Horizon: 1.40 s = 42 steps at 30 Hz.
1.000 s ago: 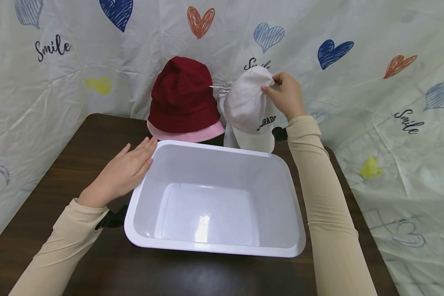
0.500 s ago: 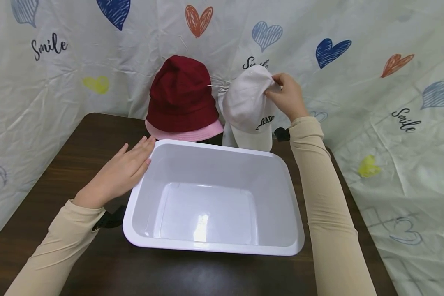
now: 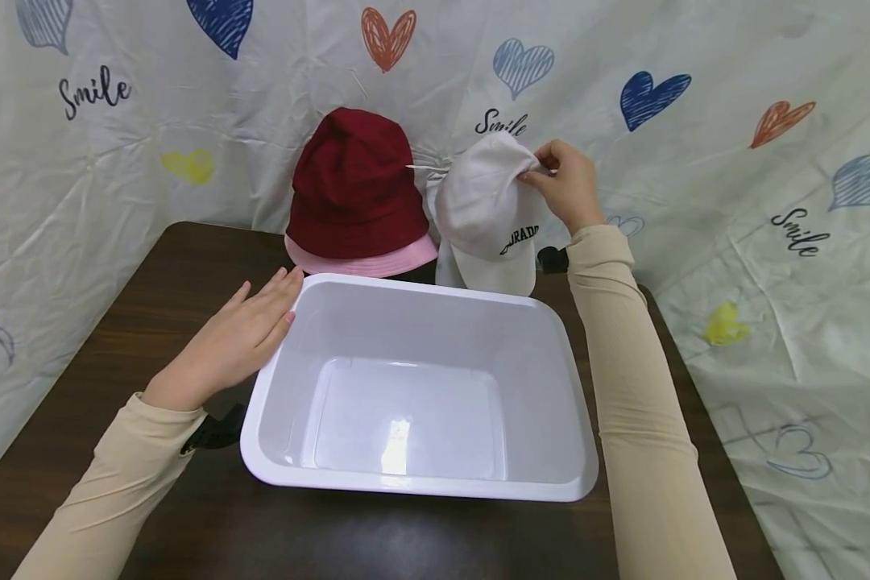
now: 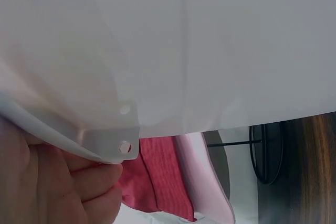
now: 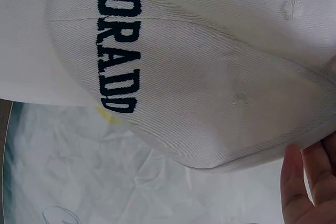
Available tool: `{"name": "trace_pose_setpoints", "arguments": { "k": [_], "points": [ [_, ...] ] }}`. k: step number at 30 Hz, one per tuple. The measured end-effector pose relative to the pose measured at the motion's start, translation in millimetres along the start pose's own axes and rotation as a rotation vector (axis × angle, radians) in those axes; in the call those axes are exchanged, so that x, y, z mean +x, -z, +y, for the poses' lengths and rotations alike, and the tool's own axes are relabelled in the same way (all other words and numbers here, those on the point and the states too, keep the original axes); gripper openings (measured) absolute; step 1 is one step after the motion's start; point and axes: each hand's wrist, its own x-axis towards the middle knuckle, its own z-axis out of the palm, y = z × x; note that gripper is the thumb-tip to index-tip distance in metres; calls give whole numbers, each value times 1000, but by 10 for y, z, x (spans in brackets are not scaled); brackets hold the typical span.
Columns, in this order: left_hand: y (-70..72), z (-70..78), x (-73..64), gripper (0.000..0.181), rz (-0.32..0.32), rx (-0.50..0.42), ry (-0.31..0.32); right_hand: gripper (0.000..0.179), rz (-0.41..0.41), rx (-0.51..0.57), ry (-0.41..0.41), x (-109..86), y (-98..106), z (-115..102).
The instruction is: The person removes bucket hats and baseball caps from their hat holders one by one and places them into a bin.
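A white baseball cap (image 3: 482, 197) with dark lettering on its front stands behind the basin in the head view. My right hand (image 3: 567, 185) pinches the fabric near the top of its crown between thumb and fingers. The right wrist view shows the lettering (image 5: 119, 51) close up and the fingertips (image 5: 294, 174) at the cap's edge. With fingers straight, my left hand (image 3: 232, 342) rests against the left rim of a white plastic basin (image 3: 420, 487). In the left wrist view that hand (image 4: 68, 187) lies under a rim corner with small holes.
A dark red bucket hat (image 3: 358, 185) with a pink brim (image 3: 377, 264) stands left of the cap. A black wire stand (image 4: 264, 153) shows beneath it in the left wrist view. All stand on a dark wooden table (image 3: 145, 298), before a printed cloth (image 3: 275, 105).
The right thumb has moved slightly right on the cap's crown, and a fold shows at the pinch. My left hand and the basin have barely changed.
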Motion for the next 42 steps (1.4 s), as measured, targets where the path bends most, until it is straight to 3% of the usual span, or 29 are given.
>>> {"name": "trace_pose_setpoints", "arguments": {
  "k": [18, 33, 42],
  "points": [
    [-13, -10, -24, 53, -4, -12, -8, 28, -7, 60, 34, -66, -2, 49],
    [4, -23, -12, 53, 6, -19, -8, 29, 85, 86, 99, -67, 111, 73],
    [8, -24, -18, 53, 0, -24, 5, 27, 96, 126, 107, -83, 170, 44]
  ]
}}
